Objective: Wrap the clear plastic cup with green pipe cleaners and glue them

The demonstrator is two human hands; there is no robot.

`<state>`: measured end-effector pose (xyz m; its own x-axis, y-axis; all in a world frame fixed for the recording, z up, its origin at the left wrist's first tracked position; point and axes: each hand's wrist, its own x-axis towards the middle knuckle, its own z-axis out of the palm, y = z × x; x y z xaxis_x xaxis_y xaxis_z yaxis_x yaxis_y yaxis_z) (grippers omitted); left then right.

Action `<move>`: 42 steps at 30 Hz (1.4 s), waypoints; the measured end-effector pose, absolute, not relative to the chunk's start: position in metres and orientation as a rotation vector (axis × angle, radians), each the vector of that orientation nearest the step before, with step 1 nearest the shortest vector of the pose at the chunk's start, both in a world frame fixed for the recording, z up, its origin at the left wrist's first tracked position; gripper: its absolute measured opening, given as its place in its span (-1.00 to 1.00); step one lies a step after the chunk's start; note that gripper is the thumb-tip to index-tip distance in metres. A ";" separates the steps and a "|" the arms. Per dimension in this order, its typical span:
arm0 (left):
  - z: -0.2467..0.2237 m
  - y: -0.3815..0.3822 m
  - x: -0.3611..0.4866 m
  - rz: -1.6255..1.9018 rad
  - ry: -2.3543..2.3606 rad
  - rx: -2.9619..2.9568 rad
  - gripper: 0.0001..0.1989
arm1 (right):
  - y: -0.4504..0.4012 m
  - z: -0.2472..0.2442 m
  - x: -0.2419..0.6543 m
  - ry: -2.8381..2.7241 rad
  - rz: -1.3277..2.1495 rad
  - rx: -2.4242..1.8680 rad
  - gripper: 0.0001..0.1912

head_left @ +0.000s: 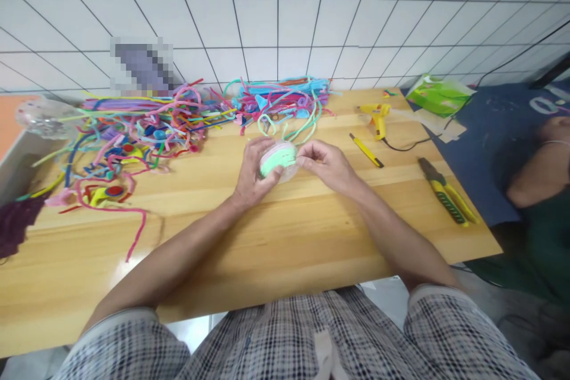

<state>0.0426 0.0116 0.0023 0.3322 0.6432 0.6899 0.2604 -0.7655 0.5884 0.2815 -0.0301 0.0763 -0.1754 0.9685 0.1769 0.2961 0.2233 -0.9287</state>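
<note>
A roundish ball [278, 158] wound with mint-green and pale pink pipe cleaners sits above the middle of the table, with a see-through part showing at its lower right. My left hand [255, 173] is closed around its left side, thumb across the front. At the ball's right edge, my right hand [327, 165] has thumb and index finger pinched together; whatever lies between the fingertips is too small to make out. Just behind the ball, loose mint-green pipe cleaners [307, 128] curl on the wood.
Tangled colourful pipe cleaners [133, 136] cover the back left, beside a clear plastic bag [47, 117]. To the right lie a yellow glue gun [377, 119] with its cord, a yellow utility knife [366, 150] and yellow-handled pliers [447, 193]. A green packet [439, 95] and another person's arm [541, 169] are further right.
</note>
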 end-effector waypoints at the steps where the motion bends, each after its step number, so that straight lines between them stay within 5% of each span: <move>1: -0.001 0.011 0.043 1.407 0.812 2.226 -0.42 | -0.029 0.072 0.281 -1.643 0.975 -1.219 -0.64; 11: -0.012 0.010 0.043 1.296 0.901 2.147 -0.37 | -0.024 0.062 0.272 -1.822 0.707 -1.232 -0.82; 27: 0.000 0.015 0.039 1.173 0.760 1.992 -0.39 | -0.024 0.058 0.266 -1.835 0.598 -1.208 -0.57; 42: -0.009 0.010 0.040 1.261 0.829 1.796 -0.37 | -0.028 0.050 0.271 -1.841 0.493 -1.181 -0.89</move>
<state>0.0401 0.0103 -0.0089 0.2968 0.8438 0.4472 0.0756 -0.4876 0.8698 0.2709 -0.0276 0.0498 -0.1720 0.8737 0.4551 0.5294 0.4715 -0.7052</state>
